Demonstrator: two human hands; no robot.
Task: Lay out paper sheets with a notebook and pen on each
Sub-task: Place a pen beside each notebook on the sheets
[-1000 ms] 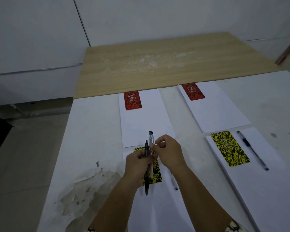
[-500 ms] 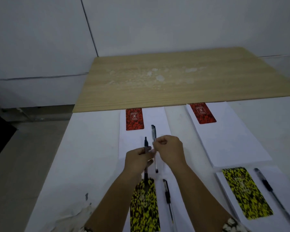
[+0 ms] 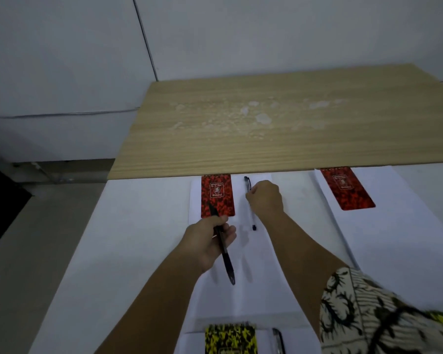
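Head view: right hand (image 3: 265,199) closed around a clear pen (image 3: 250,204) lying on the far paper sheet (image 3: 261,251), at 3 o'clock of the red notebook (image 3: 217,195). Left hand (image 3: 210,241) grips a black pen (image 3: 224,251), at 6 o'clock of that notebook.

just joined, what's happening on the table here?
A person is setting pens beside notebooks on paper sheets. The right hand is placing a pen on the far left sheet, next to its red notebook. The left hand holds a second pen. The other red notebook to the right has no pen in view. A yellow notebook lies nearest.
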